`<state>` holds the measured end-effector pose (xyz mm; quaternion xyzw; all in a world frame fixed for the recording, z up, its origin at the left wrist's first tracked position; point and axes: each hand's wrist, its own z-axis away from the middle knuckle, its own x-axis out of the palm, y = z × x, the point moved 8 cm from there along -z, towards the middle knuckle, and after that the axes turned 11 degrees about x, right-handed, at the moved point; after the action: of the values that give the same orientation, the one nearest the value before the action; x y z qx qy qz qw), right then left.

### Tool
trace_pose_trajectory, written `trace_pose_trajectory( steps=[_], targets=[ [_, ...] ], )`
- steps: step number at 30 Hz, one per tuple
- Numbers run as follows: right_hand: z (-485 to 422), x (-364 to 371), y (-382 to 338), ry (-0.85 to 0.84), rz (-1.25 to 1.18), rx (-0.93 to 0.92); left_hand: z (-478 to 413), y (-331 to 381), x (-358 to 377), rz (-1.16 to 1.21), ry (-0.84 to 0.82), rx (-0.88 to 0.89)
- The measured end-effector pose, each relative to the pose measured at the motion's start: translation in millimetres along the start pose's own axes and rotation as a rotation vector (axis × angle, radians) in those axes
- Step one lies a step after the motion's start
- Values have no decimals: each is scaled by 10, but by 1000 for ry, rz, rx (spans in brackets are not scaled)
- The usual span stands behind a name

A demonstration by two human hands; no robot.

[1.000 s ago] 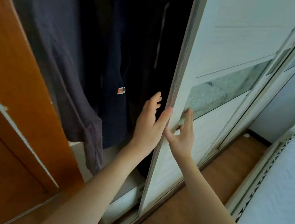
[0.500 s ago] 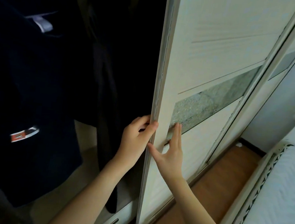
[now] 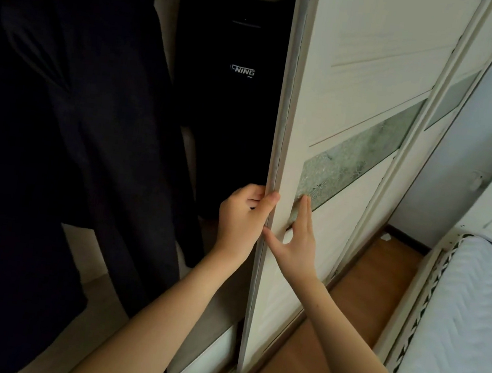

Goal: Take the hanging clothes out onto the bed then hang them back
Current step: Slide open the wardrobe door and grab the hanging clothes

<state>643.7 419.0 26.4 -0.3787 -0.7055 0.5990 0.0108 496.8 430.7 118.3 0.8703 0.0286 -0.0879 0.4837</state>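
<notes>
Dark clothes hang inside the open wardrobe: a black top with a white logo (image 3: 233,101) nearest the door, a dark grey garment (image 3: 115,127) in the middle, and a navy one (image 3: 0,187) at the left. My left hand (image 3: 242,220) curls its fingers around the edge of the cream sliding door (image 3: 351,100). My right hand (image 3: 296,242) lies flat and open against the door's face, fingers on the green glass strip (image 3: 353,156). The bed (image 3: 469,322) with its white quilted mattress is at the lower right.
A second sliding door panel (image 3: 454,97) runs behind the first, toward the far wall. A strip of wooden floor (image 3: 348,298) lies between wardrobe and bed. White drawers (image 3: 204,364) sit at the wardrobe's bottom.
The door has slid to the right under both hands, and the view has shifted right with it. More of the wardrobe is exposed, and the black logo top now shows.
</notes>
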Motion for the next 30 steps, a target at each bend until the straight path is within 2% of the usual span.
trace_pose_trajectory(
  steps=[10, 14, 16, 19, 21, 22, 26, 30],
  targets=[
    [-558, -234, 324, 12, 18, 45, -365, -58, 563, -121, 26, 10],
    [-548, -249, 310, -3, -2, 69, -384, -99, 565, -87, -20, -16],
    [-407, -239, 207, 17, -87, 84, -363, -100, 507, -60, -79, -39],
    [45, -259, -179, 175, -217, 18, -264, 26, 210, -111, -129, 32],
    [365, -238, -534, 266, -256, -58, -158, 138, -140, -173, -114, 76],
    [490, -176, -725, 257, -294, -90, -97, 210, -358, -201, -85, 93],
    [690, 298, -1605, -57, -502, -224, 159, 570, -1321, -324, 89, 122],
    [712, 599, -2612, -289, -650, -407, 321, 1173, -2268, -468, 290, 213]
  ],
)
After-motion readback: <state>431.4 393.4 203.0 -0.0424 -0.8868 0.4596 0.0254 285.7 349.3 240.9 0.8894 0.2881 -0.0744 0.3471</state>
